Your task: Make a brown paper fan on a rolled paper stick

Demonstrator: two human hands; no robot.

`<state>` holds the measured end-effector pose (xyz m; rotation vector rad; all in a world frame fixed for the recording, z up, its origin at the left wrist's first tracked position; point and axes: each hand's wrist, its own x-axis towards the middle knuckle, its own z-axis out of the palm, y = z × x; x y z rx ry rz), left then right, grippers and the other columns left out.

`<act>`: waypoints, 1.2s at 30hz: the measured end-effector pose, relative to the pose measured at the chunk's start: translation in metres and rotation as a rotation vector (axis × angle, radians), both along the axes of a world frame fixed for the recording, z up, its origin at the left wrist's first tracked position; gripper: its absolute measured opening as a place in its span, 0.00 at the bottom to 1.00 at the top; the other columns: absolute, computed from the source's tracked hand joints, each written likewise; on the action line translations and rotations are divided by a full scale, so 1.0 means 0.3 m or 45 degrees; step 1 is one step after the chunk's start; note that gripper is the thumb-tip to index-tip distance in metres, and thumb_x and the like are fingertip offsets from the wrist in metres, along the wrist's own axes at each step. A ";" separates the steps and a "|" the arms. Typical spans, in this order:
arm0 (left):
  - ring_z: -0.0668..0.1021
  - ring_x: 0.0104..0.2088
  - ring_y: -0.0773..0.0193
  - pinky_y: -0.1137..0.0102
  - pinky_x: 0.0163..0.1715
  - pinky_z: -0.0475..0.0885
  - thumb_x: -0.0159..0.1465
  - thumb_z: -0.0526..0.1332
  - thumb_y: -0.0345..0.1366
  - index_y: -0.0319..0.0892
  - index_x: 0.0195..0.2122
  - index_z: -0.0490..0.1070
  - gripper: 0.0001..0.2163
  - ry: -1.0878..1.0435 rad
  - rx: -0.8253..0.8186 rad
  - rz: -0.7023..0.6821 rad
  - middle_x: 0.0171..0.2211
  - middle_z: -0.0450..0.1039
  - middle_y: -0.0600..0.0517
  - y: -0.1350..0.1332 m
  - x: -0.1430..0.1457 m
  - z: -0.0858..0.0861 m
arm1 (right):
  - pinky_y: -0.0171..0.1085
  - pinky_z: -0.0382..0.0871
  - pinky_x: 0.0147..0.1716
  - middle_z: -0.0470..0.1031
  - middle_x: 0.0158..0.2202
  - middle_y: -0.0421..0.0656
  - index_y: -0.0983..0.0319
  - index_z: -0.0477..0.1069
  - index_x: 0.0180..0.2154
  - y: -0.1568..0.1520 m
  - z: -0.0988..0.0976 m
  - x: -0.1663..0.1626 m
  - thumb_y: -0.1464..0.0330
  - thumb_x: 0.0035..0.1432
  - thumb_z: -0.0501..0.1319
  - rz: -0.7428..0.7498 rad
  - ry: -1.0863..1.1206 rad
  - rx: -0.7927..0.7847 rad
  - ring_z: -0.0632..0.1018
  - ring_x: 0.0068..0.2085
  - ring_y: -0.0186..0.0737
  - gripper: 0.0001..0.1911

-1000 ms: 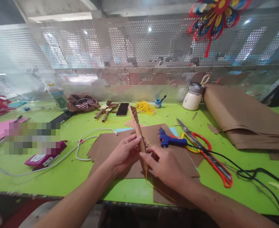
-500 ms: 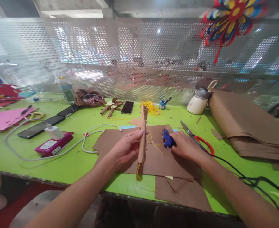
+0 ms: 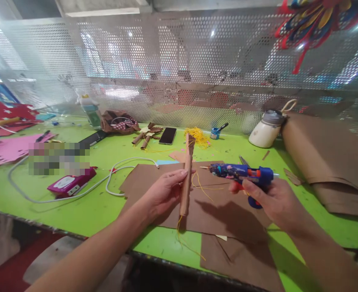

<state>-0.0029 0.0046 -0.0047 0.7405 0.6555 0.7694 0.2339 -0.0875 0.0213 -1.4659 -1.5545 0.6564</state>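
My left hand [image 3: 168, 190] is closed around a rolled brown paper tube [image 3: 186, 192], held upright and slightly tilted. Thin yellow string [image 3: 179, 233] hangs from the tube's lower end, and more string loops out at its right side. A blue hot glue gun [image 3: 242, 173] is gripped in my right hand [image 3: 270, 198], its nozzle pointing left toward the tube with a gap between them. Below both hands lies a flat sheet of brown paper [image 3: 154, 174].
On the green table [image 3: 106, 219] lie a magenta power adapter [image 3: 72, 182] with a white cable, a dark phone [image 3: 167, 136], a yellow string pile [image 3: 199, 137] and several paper rolls [image 3: 147, 138]. A white jug [image 3: 266, 132] and folded brown paper [image 3: 325, 162] stand at right.
My right hand has lifted the glue gun off the paper and turned its nozzle to the left. My left hand still holds the tube in about the same place.
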 end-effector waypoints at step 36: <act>0.73 0.26 0.70 0.74 0.30 0.67 0.59 0.64 0.34 0.35 0.36 0.73 0.08 0.105 0.057 -0.116 0.29 0.73 0.48 -0.010 0.008 -0.009 | 0.32 0.69 0.30 0.76 0.28 0.39 0.60 0.74 0.37 -0.014 -0.023 -0.043 0.62 0.62 0.56 0.141 -0.320 0.145 0.76 0.29 0.35 0.11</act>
